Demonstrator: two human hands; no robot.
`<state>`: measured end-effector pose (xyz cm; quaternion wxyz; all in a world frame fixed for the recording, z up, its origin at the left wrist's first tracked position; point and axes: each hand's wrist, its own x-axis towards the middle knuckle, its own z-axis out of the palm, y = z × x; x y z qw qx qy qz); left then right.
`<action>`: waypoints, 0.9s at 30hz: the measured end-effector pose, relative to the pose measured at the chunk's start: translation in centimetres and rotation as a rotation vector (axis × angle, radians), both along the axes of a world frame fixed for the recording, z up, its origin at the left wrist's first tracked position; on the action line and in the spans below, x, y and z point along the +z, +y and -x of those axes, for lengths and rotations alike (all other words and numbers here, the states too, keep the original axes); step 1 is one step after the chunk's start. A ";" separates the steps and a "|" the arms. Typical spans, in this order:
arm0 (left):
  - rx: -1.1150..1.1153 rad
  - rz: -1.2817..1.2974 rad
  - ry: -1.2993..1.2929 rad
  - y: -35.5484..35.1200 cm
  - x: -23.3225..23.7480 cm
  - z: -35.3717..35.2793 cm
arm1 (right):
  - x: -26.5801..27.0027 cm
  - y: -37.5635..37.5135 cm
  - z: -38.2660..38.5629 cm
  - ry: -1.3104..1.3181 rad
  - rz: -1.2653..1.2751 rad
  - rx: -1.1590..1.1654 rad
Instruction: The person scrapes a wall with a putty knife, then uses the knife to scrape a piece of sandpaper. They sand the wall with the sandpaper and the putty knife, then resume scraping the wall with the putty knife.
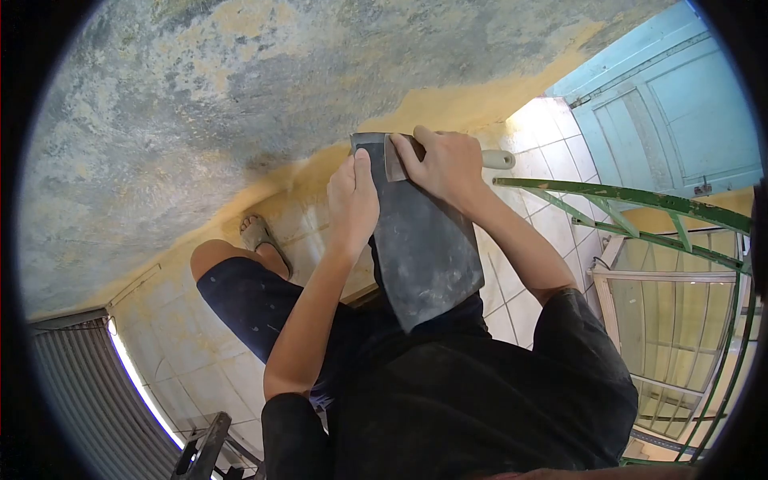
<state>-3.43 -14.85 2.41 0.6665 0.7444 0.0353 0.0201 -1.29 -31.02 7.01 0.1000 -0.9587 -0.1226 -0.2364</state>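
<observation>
Across a dark sheet (428, 248), the right grip (450, 166) is clasping a scraper (395, 169) crosswise, the left grip (354, 200) pinching its far-left edge.

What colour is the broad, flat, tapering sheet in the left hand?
Dark grey, with pale dusty smudges on the broad, flat sheet; the head view shows it best.
</observation>
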 end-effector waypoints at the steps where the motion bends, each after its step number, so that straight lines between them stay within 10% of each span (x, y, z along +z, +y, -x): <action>1: 0.000 -0.056 0.010 0.1 0.0 -0.1 | 0.0 0.1 0.5 -0.001 -0.001 0.001; 27: -0.002 -0.019 -0.019 0.2 0.8 0.4 | -0.1 0.3 -0.2 -0.038 0.034 0.037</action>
